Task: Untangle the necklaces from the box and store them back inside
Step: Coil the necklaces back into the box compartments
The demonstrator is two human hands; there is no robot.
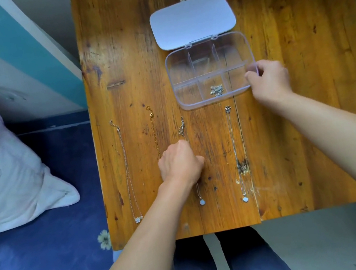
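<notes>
Clear plastic box (212, 70) sits open on the wooden counter (310, 112), lid (192, 20) folded back, one silver chain (217, 90) already coiled in a near compartment. Right hand (268, 80) pinches the box's right rim, probably to steady it for the next drop. Four necklaces lie straightened in parallel rows — likely so none re-tangle. Left hand (180, 161) is curled loosely closed over the gold necklace (153, 129) and the one beside it (192, 167); whether it pinches either I cannot tell. The outer two (126, 167) (235, 148) lie untouched.
</notes>
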